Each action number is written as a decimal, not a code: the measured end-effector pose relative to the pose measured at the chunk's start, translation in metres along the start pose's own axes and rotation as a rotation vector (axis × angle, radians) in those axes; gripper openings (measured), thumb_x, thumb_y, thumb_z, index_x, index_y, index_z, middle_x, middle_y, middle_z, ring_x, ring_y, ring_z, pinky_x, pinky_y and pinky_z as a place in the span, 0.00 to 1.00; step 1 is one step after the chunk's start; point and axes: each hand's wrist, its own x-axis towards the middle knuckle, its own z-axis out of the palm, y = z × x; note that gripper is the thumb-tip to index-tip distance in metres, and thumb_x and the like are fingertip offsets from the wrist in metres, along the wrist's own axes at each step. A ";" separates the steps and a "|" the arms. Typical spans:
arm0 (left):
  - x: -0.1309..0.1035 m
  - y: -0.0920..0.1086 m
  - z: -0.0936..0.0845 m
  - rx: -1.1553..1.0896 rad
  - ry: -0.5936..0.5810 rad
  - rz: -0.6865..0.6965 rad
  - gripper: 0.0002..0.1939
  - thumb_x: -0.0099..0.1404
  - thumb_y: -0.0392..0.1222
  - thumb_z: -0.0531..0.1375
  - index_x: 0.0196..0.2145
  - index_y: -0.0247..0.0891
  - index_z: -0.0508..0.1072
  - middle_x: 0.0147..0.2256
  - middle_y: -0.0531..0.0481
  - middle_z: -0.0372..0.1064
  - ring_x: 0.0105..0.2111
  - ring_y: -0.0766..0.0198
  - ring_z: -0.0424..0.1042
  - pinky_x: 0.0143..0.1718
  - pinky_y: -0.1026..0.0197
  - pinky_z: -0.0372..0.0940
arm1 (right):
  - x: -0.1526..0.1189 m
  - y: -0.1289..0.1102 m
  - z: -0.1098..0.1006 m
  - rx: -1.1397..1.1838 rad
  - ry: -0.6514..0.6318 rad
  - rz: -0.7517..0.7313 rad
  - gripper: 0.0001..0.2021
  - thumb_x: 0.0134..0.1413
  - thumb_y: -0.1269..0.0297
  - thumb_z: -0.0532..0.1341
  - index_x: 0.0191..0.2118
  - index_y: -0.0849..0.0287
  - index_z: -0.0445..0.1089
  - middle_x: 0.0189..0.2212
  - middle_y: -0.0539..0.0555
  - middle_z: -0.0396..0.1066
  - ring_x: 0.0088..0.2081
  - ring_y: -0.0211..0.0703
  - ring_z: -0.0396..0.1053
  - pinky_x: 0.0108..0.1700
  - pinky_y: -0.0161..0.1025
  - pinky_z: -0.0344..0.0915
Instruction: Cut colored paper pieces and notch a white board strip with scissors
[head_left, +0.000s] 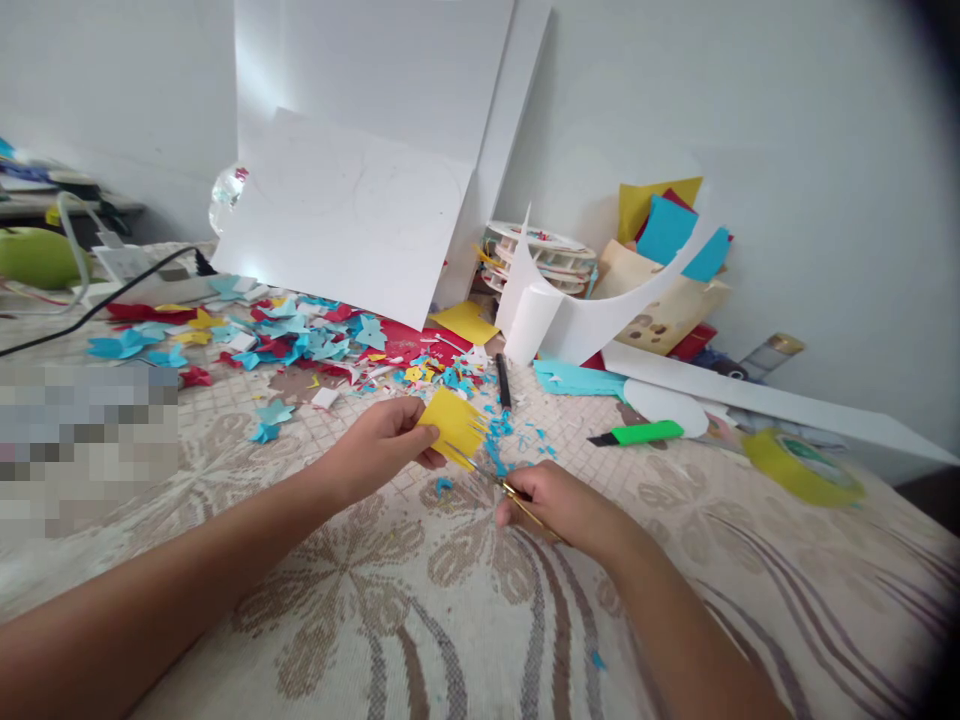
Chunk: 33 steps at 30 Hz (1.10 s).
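My left hand (pixel 394 437) pinches the left edge of a yellow piece of paper (pixel 451 425), whose right side is cut into narrow strips. My right hand (pixel 551 500) is wrapped round gold-handled scissors (pixel 525 502). The scissor blades point left and touch the lower right part of the yellow paper. Small blue scraps (pixel 499 440) lie on the patterned cloth just beyond the blades, and one curled blue scrap (pixel 444 486) lies below the paper.
Cut paper flowers (pixel 300 340) spread at the back left, near a power strip (pixel 180 290). White boards (pixel 352 200) lean on the wall. A green cutter (pixel 649 432), a black pen (pixel 502 382) and a yellow tape roll (pixel 802 468) lie to the right and behind.
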 end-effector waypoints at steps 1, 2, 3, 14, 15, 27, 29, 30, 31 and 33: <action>0.000 0.001 0.000 0.000 0.006 -0.003 0.03 0.56 0.37 0.56 0.26 0.35 0.65 0.23 0.50 0.70 0.25 0.63 0.73 0.30 0.59 0.68 | 0.000 0.001 0.001 0.007 -0.005 0.005 0.21 0.48 0.48 0.57 0.17 0.61 0.57 0.15 0.45 0.53 0.19 0.32 0.51 0.19 0.30 0.45; 0.000 0.002 0.000 -0.002 0.011 -0.004 0.04 0.55 0.37 0.56 0.26 0.34 0.65 0.24 0.50 0.70 0.25 0.63 0.73 0.31 0.59 0.68 | 0.000 0.002 0.001 0.014 -0.009 0.010 0.21 0.48 0.47 0.57 0.18 0.61 0.57 0.15 0.45 0.52 0.19 0.32 0.51 0.19 0.30 0.45; -0.001 0.003 0.000 -0.009 0.016 0.000 0.04 0.55 0.37 0.56 0.26 0.34 0.65 0.24 0.50 0.70 0.25 0.63 0.73 0.31 0.59 0.68 | 0.000 0.003 0.002 0.022 -0.016 0.017 0.21 0.48 0.47 0.57 0.18 0.60 0.57 0.15 0.45 0.52 0.19 0.32 0.50 0.19 0.30 0.45; 0.001 0.007 -0.011 -0.045 0.123 0.091 0.03 0.52 0.37 0.56 0.26 0.35 0.65 0.27 0.51 0.69 0.28 0.62 0.72 0.33 0.56 0.69 | -0.007 0.009 0.001 0.045 -0.001 -0.063 0.21 0.51 0.47 0.54 0.21 0.59 0.52 0.17 0.44 0.50 0.20 0.32 0.49 0.20 0.31 0.43; 0.001 0.007 -0.011 -0.053 0.112 0.098 0.03 0.52 0.36 0.56 0.26 0.35 0.65 0.27 0.51 0.69 0.28 0.62 0.72 0.34 0.56 0.69 | -0.008 0.009 0.001 0.046 -0.004 -0.063 0.21 0.51 0.47 0.53 0.21 0.59 0.52 0.17 0.44 0.50 0.20 0.32 0.49 0.20 0.31 0.44; 0.001 0.006 -0.005 -0.112 0.092 0.116 0.03 0.54 0.37 0.55 0.27 0.34 0.65 0.28 0.53 0.68 0.25 0.68 0.70 0.29 0.62 0.68 | -0.007 0.008 0.001 0.043 0.003 -0.055 0.21 0.51 0.46 0.53 0.22 0.59 0.52 0.17 0.44 0.50 0.20 0.32 0.49 0.19 0.31 0.43; 0.000 0.006 -0.005 -0.101 0.091 0.114 0.02 0.53 0.36 0.55 0.27 0.35 0.65 0.26 0.53 0.68 0.25 0.68 0.70 0.29 0.62 0.68 | -0.007 0.008 0.001 0.039 -0.001 -0.051 0.21 0.51 0.47 0.53 0.22 0.59 0.52 0.17 0.44 0.50 0.19 0.32 0.49 0.19 0.31 0.43; 0.000 0.007 -0.004 -0.094 0.090 0.114 0.02 0.53 0.35 0.55 0.26 0.35 0.65 0.26 0.53 0.68 0.25 0.68 0.70 0.29 0.62 0.68 | -0.007 0.008 0.001 0.036 -0.003 -0.048 0.21 0.51 0.47 0.53 0.21 0.59 0.52 0.17 0.44 0.50 0.19 0.32 0.49 0.19 0.31 0.43; 0.001 0.007 -0.004 -0.087 0.090 0.115 0.01 0.53 0.35 0.55 0.26 0.35 0.64 0.25 0.54 0.68 0.24 0.68 0.70 0.28 0.62 0.68 | -0.007 0.008 0.002 0.032 -0.003 -0.045 0.20 0.51 0.47 0.53 0.21 0.59 0.52 0.17 0.44 0.50 0.19 0.31 0.49 0.19 0.31 0.43; 0.001 0.006 -0.004 -0.075 0.093 0.112 0.01 0.53 0.35 0.55 0.25 0.35 0.64 0.24 0.54 0.67 0.24 0.68 0.70 0.28 0.62 0.68 | -0.007 0.009 0.002 0.022 0.002 -0.047 0.20 0.51 0.48 0.54 0.21 0.59 0.52 0.17 0.44 0.50 0.19 0.31 0.49 0.19 0.30 0.42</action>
